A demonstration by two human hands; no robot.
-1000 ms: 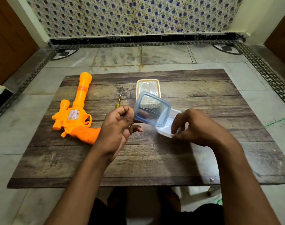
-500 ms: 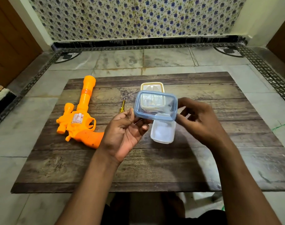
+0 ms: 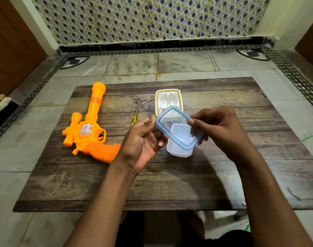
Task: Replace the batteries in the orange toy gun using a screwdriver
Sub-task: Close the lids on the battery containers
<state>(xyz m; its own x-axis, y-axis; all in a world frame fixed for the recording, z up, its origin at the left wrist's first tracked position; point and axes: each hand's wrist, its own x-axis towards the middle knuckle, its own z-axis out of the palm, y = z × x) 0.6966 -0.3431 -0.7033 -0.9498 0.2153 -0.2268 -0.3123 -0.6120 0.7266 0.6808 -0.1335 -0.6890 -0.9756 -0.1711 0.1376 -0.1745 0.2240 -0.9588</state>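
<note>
The orange toy gun (image 3: 88,129) lies on the left of the wooden board (image 3: 170,184), barrel pointing away from me. A small yellow-handled screwdriver (image 3: 134,117) lies to its right. Above the board's middle, my left hand (image 3: 143,143) and my right hand (image 3: 221,129) together hold a clear lid with a blue rim (image 3: 177,129), tilted. Directly under the lid stands a small open white plastic box (image 3: 178,148). What the box holds is hidden by the lid.
A second box with a cream-rimmed lid (image 3: 168,100) sits shut just behind my hands. The board rests on a marble floor (image 3: 187,63). A patterned wall runs along the back, with wooden doors at both sides.
The blue-rimmed lid has turned from steeply tilted in my left hand to lying over the white box. My right hand left the box and took the lid's right side.
</note>
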